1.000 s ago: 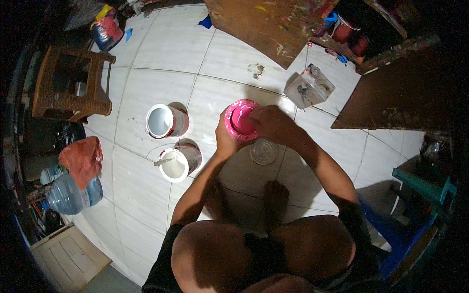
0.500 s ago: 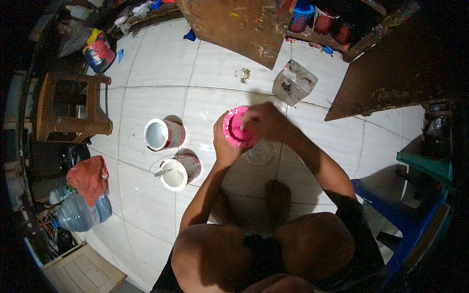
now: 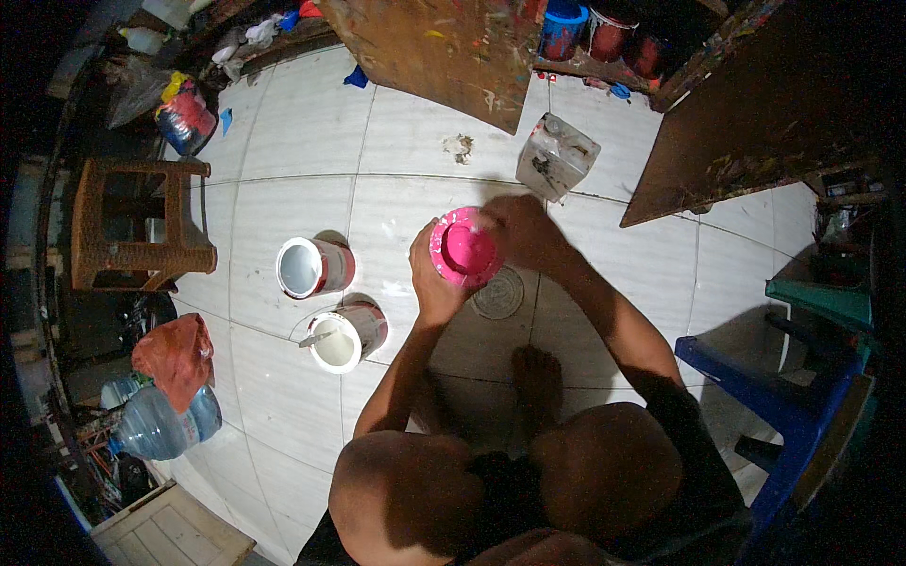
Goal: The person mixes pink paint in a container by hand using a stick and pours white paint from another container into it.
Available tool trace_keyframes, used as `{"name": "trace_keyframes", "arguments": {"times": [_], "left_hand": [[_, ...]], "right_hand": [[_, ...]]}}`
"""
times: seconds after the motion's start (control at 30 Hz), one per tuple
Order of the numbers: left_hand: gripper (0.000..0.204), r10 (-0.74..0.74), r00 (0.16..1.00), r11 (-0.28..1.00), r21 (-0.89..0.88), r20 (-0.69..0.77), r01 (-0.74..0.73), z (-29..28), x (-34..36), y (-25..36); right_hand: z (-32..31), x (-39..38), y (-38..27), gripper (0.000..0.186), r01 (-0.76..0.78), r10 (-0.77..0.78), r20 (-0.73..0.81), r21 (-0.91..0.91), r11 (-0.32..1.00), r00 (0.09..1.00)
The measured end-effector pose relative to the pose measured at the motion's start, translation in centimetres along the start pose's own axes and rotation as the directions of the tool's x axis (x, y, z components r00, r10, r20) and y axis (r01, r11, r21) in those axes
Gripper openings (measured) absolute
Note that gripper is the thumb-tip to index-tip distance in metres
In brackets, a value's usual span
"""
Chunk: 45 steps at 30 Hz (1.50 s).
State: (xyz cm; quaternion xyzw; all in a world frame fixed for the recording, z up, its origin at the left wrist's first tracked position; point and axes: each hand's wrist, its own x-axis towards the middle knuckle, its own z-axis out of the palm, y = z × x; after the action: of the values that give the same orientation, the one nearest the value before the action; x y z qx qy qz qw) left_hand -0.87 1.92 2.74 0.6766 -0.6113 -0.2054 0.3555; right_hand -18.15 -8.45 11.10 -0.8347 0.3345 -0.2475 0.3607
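Note:
My left hand (image 3: 436,283) is wrapped round the side of a pink tub (image 3: 438,266) whose rim is spattered with white. Bright pink paint (image 3: 464,247) shows inside it. At the tub's far right rim is my right hand (image 3: 514,224), its fingers curled and blurred by motion; what they grip is too smeared to name. Left of the tub stand two open paint cans with red-and-white sides. The farther can (image 3: 335,268) has a greyish inside. Pale cream paint fills the nearer can (image 3: 366,326), and a flat metal blade (image 3: 317,339) lies across its rim.
A round lid (image 3: 497,292) lies on the tiles by the tub. Beyond it sits a translucent square jerrycan (image 3: 559,158). A brown stool (image 3: 143,224) and a big water bottle (image 3: 160,429) are at left, a blue plastic stool (image 3: 755,382) at right. Stained boards (image 3: 439,57) stand at the back.
My right hand has shifted slightly right, from over the tub's opening toward its rim, uncovering more pink paint. My left hand still holds the tub. The whole view has tilted a little.

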Motion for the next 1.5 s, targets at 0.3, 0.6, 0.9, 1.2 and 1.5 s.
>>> {"name": "trace_keyframes", "arguments": {"times": [0.3,0.6,0.9,1.2,1.5], "left_hand": [[0.093,0.117,0.993,0.992,0.045,-0.03,-0.116,0.5,0.4,0.6],[0.064,0.113,0.983,0.993,0.033,-0.147,-0.109,0.7,-0.4,1.9],[0.048,0.109,0.975,0.993,0.074,-0.195,-0.097,0.4,0.0,2.4],[0.05,0.173,0.966,0.982,0.106,-0.191,-0.154,0.7,-0.2,1.7],[0.103,0.164,0.985,0.985,0.068,-0.051,-0.16,0.8,-0.3,-0.2]], "right_hand": [[2.2,-1.4,1.3,0.021,0.065,-0.061,0.09,-0.051,0.997,0.994],[2.0,-2.1,2.6,0.01,-0.031,0.031,-0.005,0.051,0.998,0.999],[2.5,-1.8,2.9,0.012,0.056,-0.056,0.028,-0.017,0.998,0.998],[1.3,-1.8,1.1,0.023,-0.139,0.138,0.017,0.092,0.986,0.99],[1.1,-1.8,-0.1,0.024,-0.027,0.041,0.093,-0.15,0.988,0.995]]}}
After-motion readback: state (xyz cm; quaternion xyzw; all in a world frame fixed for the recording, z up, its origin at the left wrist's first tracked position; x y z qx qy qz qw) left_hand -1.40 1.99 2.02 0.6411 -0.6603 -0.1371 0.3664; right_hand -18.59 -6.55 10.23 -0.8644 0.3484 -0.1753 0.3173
